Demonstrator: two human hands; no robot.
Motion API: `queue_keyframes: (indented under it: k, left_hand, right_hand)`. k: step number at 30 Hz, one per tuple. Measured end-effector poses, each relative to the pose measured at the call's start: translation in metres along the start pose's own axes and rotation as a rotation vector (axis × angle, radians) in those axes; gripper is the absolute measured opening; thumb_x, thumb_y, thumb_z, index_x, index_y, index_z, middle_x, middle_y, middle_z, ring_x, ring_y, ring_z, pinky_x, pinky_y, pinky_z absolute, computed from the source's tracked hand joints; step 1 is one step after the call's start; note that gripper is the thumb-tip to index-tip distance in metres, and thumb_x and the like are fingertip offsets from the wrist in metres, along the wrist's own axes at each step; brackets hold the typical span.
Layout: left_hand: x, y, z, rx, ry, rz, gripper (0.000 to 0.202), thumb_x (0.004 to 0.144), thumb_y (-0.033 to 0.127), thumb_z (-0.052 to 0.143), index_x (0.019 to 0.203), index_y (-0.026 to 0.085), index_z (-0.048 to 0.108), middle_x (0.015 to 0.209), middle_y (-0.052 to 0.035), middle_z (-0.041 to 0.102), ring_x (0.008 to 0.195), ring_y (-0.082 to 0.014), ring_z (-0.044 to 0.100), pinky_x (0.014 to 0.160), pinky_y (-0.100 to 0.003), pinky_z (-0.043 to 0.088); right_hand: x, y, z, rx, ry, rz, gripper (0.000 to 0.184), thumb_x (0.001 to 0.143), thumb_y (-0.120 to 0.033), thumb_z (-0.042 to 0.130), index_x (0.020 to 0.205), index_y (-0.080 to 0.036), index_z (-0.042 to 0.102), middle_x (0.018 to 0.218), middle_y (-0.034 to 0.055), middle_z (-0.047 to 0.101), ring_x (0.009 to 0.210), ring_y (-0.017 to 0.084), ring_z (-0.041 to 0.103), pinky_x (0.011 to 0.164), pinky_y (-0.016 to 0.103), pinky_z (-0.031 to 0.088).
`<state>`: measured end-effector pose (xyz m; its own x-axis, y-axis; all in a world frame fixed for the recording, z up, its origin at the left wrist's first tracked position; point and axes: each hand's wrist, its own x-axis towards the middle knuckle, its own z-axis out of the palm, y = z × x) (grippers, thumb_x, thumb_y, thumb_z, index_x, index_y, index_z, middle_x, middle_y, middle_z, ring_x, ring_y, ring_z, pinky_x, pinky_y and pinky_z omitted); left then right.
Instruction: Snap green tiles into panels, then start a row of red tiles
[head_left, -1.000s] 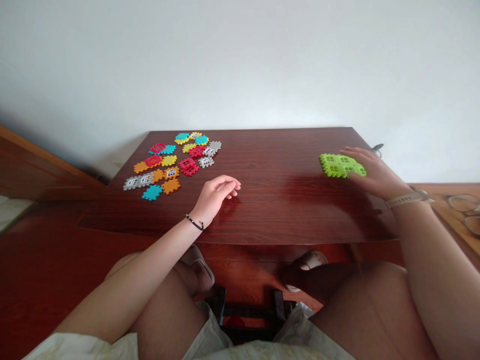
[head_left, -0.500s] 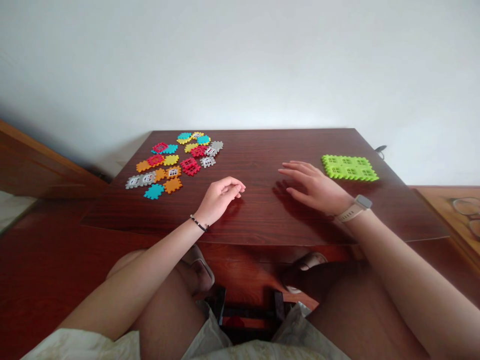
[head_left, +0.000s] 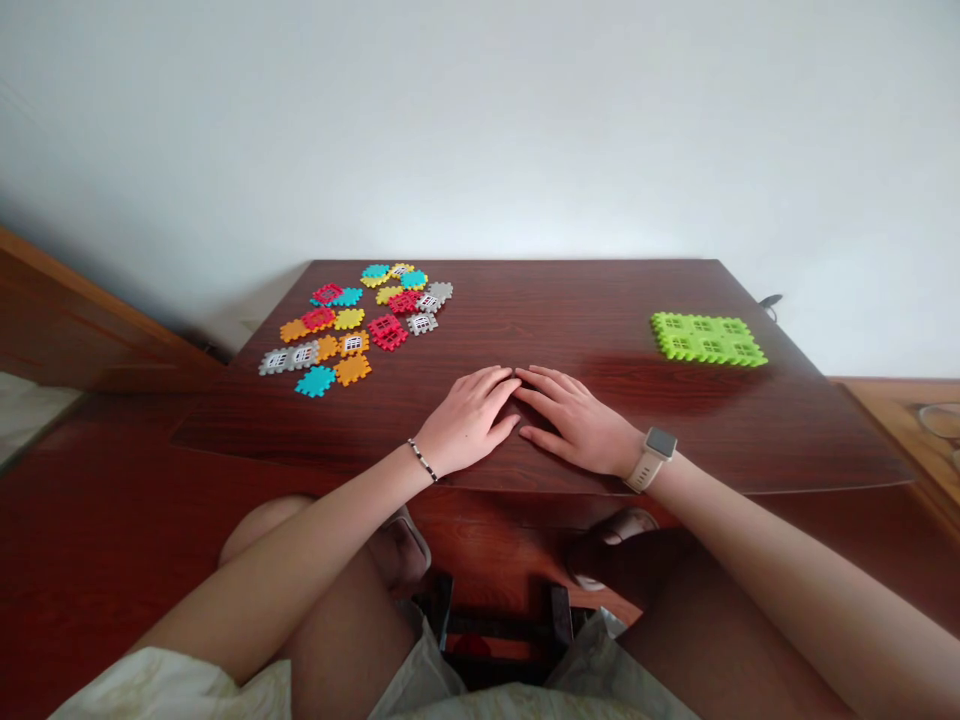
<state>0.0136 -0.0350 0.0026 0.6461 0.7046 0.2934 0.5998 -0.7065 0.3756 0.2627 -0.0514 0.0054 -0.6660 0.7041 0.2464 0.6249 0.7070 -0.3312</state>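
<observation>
My left hand (head_left: 471,415) lies flat, palm down, on the dark brown table (head_left: 555,310) near its front edge. Beside it my right hand (head_left: 583,422) also rests flat, and the fingertips of the two hands meet or nearly meet. Both hands hold nothing. At the left lie several notched plastic building tiles, among them a blue tile (head_left: 315,381), an orange tile (head_left: 352,369), a red tile (head_left: 388,332) and a grey window tile (head_left: 275,361). A bright green panel (head_left: 708,339) with window openings lies on the right side, apart from my right hand.
A pale wall (head_left: 510,130) stands directly behind the table. Brown wooden furniture (head_left: 90,310) is at the left, and a lower wooden surface (head_left: 892,410) with glasses-like loops is at the right. My legs are under the front edge.
My right hand has moved left and down onto the table, towards my left hand. My left hand has turned palm down, and its fingers have spread from a loose curl.
</observation>
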Motion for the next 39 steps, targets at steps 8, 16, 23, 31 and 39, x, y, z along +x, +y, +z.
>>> queue_keyframes:
  k: [8, 16, 23, 31, 39]
  left_hand:
    - [-0.001, 0.001, -0.002, 0.028, -0.007, 0.001, 0.044, 0.106, 0.028, 0.059, 0.15, 0.023, 0.057, 0.162, -0.0165, 0.057, 0.154, -0.0342, 0.052, 0.129, -0.055, 0.041]
    - [-0.002, 0.001, -0.002, 0.051, -0.005, 0.01, 0.045, 0.107, 0.028, 0.059, 0.15, 0.02, 0.056, 0.162, -0.0176, 0.058, 0.154, -0.0349, 0.052, 0.128, -0.056, 0.043]
    - [-0.001, 0.002, -0.002, 0.054, -0.011, 0.008, 0.044, 0.107, 0.028, 0.058, 0.15, 0.019, 0.056, 0.162, -0.0183, 0.058, 0.154, -0.0354, 0.052, 0.128, -0.056, 0.043]
    - [-0.002, -0.006, -0.005, 0.013, -0.029, 0.023, 0.046, 0.108, 0.034, 0.06, 0.153, 0.022, 0.057, 0.163, -0.017, 0.057, 0.155, -0.0352, 0.051, 0.129, -0.056, 0.042]
    - [-0.002, -0.015, -0.012, -0.027, -0.038, 0.025, 0.047, 0.107, 0.037, 0.063, 0.152, 0.024, 0.059, 0.163, -0.0156, 0.057, 0.155, -0.0331, 0.051, 0.131, -0.054, 0.04]
  right_hand:
    - [0.001, -0.002, -0.002, 0.005, -0.003, -0.002, 0.062, 0.111, -0.051, 0.056, 0.167, -0.027, 0.048, 0.174, 0.0172, 0.047, 0.163, 0.04, 0.04, 0.13, 0.069, 0.039]
    - [0.001, -0.002, -0.002, -0.004, 0.001, -0.012, 0.06, 0.112, -0.051, 0.054, 0.166, -0.024, 0.049, 0.173, 0.0186, 0.047, 0.163, 0.039, 0.04, 0.13, 0.068, 0.039]
    - [0.001, -0.001, -0.001, 0.003, 0.007, -0.006, 0.063, 0.111, -0.051, 0.056, 0.168, -0.026, 0.047, 0.173, 0.0179, 0.048, 0.163, 0.04, 0.041, 0.13, 0.068, 0.04]
    - [0.001, 0.0, 0.0, -0.005, 0.002, -0.007, 0.062, 0.112, -0.052, 0.054, 0.169, -0.028, 0.045, 0.175, 0.0167, 0.046, 0.164, 0.039, 0.04, 0.13, 0.068, 0.04]
    - [0.0, -0.001, -0.001, -0.008, -0.008, -0.006, 0.063, 0.112, -0.051, 0.054, 0.169, -0.025, 0.046, 0.175, 0.0179, 0.045, 0.164, 0.039, 0.039, 0.13, 0.068, 0.039]
